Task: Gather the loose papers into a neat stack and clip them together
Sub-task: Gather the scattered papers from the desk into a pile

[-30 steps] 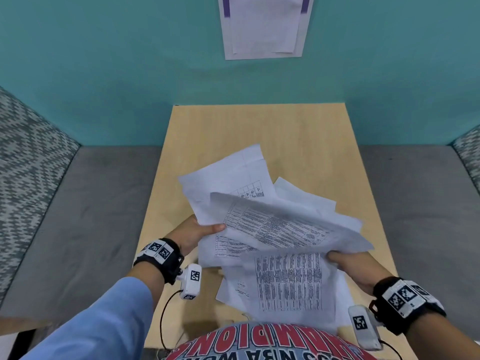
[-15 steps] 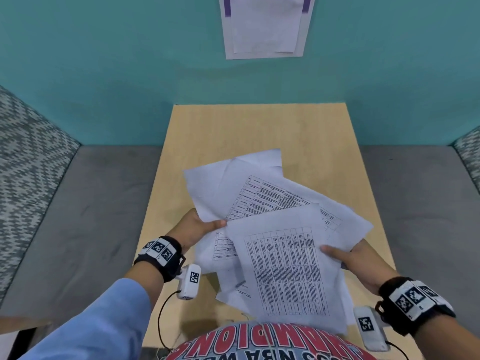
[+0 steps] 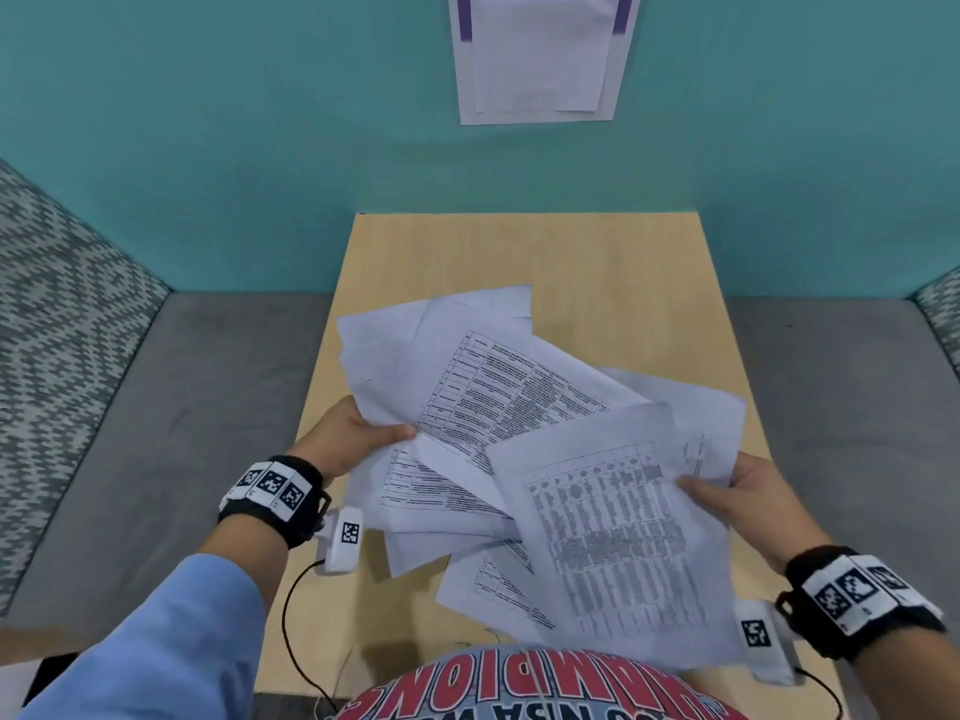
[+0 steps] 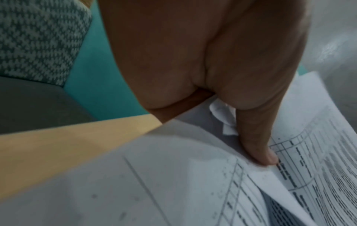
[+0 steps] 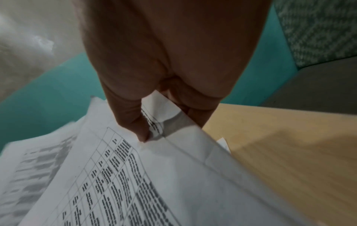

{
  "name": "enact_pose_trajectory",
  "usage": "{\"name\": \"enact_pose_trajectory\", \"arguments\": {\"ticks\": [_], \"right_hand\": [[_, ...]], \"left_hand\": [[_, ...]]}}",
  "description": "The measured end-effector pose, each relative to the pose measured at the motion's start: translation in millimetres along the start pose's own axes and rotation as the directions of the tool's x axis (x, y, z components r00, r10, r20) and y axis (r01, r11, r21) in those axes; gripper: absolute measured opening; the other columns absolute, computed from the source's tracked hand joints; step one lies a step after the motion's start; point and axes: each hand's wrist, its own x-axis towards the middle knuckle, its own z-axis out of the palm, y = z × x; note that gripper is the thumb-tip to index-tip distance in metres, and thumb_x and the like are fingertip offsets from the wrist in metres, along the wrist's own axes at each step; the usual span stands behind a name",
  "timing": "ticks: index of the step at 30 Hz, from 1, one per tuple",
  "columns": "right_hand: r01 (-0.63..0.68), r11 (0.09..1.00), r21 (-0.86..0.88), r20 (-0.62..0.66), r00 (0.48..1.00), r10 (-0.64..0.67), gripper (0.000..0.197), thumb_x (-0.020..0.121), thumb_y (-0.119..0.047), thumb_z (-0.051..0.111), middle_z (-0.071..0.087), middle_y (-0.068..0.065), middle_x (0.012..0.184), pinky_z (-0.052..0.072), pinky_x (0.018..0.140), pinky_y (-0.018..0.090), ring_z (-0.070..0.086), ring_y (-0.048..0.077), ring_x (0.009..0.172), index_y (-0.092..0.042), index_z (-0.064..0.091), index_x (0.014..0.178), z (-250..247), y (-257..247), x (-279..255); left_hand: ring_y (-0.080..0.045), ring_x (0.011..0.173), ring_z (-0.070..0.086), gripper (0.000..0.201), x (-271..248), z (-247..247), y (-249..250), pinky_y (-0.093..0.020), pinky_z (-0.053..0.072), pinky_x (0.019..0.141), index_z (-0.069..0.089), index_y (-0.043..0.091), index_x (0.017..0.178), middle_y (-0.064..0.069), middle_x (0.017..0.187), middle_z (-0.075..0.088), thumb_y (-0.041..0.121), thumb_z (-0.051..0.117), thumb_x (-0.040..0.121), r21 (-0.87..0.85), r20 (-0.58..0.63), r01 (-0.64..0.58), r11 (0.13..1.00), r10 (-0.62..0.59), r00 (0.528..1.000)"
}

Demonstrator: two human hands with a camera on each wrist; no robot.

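left hand (image 3: 358, 433) pinching papers (image 3: 498, 392), right hand (image 3: 748, 491) — thumb clamping front sheet (image 3: 613, 537)

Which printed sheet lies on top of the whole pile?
The gridded table sheet pinched by the right hand: it overlaps every other sheet, including the one under the left hand thumb.

I read this as an office booth: teal partition wall (image 3: 234, 122) across the top, notice sheet (image 3: 540, 54) pinned top centre, grey upholstered benches (image 3: 156, 433) flanking a narrow wooden surface (image 3: 519, 252).
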Motion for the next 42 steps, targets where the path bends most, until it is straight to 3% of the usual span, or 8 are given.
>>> {"name": "enact_pose_trajectory", "arguments": {"ticks": [7, 12, 18, 22, 27, 32, 36, 42], "right_hand": [[0.025, 0.999, -0.027, -0.211, 0.977, -0.03, 0.034, 0.091, -0.005, 0.078, 0.078, 0.014, 0.111, 0.064, 0.067, 0.031, 0.079, 0.011, 0.079, -0.006, 0.069, 0.124, -57.4, -21.2, 15.3], [0.18, 0.979, -0.091, -0.292, 0.935, -0.199, 0.071, 0.092, -0.008, 0.076, 0.073, 0.003, 0.117, 0.057, 0.094, 0.055, 0.072, 0.019, 0.1, -0.034, 0.032, 0.141, -61.9, -61.0, 14.2], [0.311, 0.803, -0.508, -0.367, 0.766, -0.528, 0.037, 0.094, -0.002, 0.051, 0.076, 0.01, 0.114, 0.054, 0.084, 0.032, 0.068, 0.021, 0.082, -0.035, 0.065, 0.102, -53.0, -99.1, 20.1], [0.317, 0.787, -0.529, -0.45, 0.682, -0.577, 0.04, 0.094, -0.009, 0.043, 0.077, 0.006, 0.118, 0.058, 0.098, 0.051, 0.071, 0.026, 0.099, -0.029, 0.075, 0.109, -66.2, -107.8, 27.0], [0.477, 0.741, -0.473, -0.086, 0.812, -0.577, 0.048, 0.087, 0.016, 0.053, 0.08, 0.003, 0.109, 0.043, 0.089, 0.002, 0.069, 0.007, 0.097, -0.015, 0.081, 0.11, -6.9, -118.1, 5.4], [0.31, 0.951, -0.01, 0.182, 0.935, -0.303, 0.016, 0.098, -0.022, 0.069, 0.079, -0.02, 0.088, 0.046, 0.065, 0.024, 0.059, 0.004, 0.062, -0.029, 0.082, 0.103, 44.4, -119.4, -19.9], [0.207, 0.978, -0.02, 0.246, 0.949, -0.196, 0.055, 0.053, -0.062, 0.09, 0.065, 0.004, 0.064, 0.04, 0.057, 0.022, 0.043, 0.016, 0.058, -0.036, 0.081, 0.1, 57.0, -115.2, -23.4], [0.195, 0.974, -0.117, 0.272, 0.949, -0.157, 0.084, 0.038, -0.09, 0.078, 0.075, -0.016, 0.104, 0.045, 0.069, 0.025, 0.056, 0.003, 0.07, -0.04, 0.079, 0.105, 57.8, -107.0, -23.5]], "left_hand": [[-0.023, 0.117, 0.076, 0.066, -6.8, -37.5, 6.8, -0.053, 0.055, 0.11, 0.082, 0.025, 0.117, 0.0, 0.12, 0.083, 0.043, 0.098, 0.056, 0.043, 0.033, -0.038, 0.998, 0.037, 0.999], [-0.029, 0.124, 0.073, 0.084, -8.1, -47.2, 11.9, -0.054, 0.05, 0.114, 0.08, 0.022, 0.121, -0.006, 0.126, 0.081, 0.053, 0.104, 0.047, 0.028, 0.099, -0.027, 0.999, 0.025, 0.995], [-0.03, 0.127, 0.071, 0.071, -11.3, -40.9, 26.1, -0.056, 0.047, 0.118, 0.075, 0.012, 0.129, -0.009, 0.13, 0.079, 0.028, 0.096, 0.064, 0.099, 0.189, -0.04, 0.994, 0.021, 0.982], [-0.033, 0.13, 0.069, 0.059, -15.6, -46.6, 25.4, -0.057, 0.045, 0.12, 0.074, 0.009, 0.131, -0.013, 0.134, 0.076, 0.009, 0.09, 0.075, 0.045, 0.219, -0.033, 0.998, 0.022, 0.975], [-0.029, 0.126, 0.072, 0.069, -14.8, -39.2, 33.3, -0.056, 0.049, 0.117, 0.077, 0.015, 0.126, -0.009, 0.13, 0.079, 0.029, 0.101, 0.063, 0.054, 0.231, -0.065, 0.996, 0.051, 0.972], [-0.024, 0.124, 0.074, 0.079, -10.7, -18.5, 41.8, -0.05, 0.049, 0.117, 0.079, 0.02, 0.125, -0.003, 0.129, 0.08, 0.05, 0.101, 0.056, 0.09, 0.256, -0.061, 0.994, 0.036, 0.966], [-0.025, 0.117, 0.077, 0.082, -9.8, -7.1, 39.8, -0.044, 0.054, 0.111, 0.082, 0.015, 0.12, -0.005, 0.122, 0.082, 0.056, 0.1, 0.051, 0.067, 0.229, -0.034, 0.997, 0.018, 0.973], [-0.028, 0.114, 0.079, 0.035, -12.2, 8.6, 35.0, -0.035, 0.062, 0.099, 0.08, 0.008, 0.12, -0.006, 0.118, 0.083, 0.013, 0.086, 0.086, 0.018, 0.165, -0.019, 1.0, 0.016, 0.986]]}}
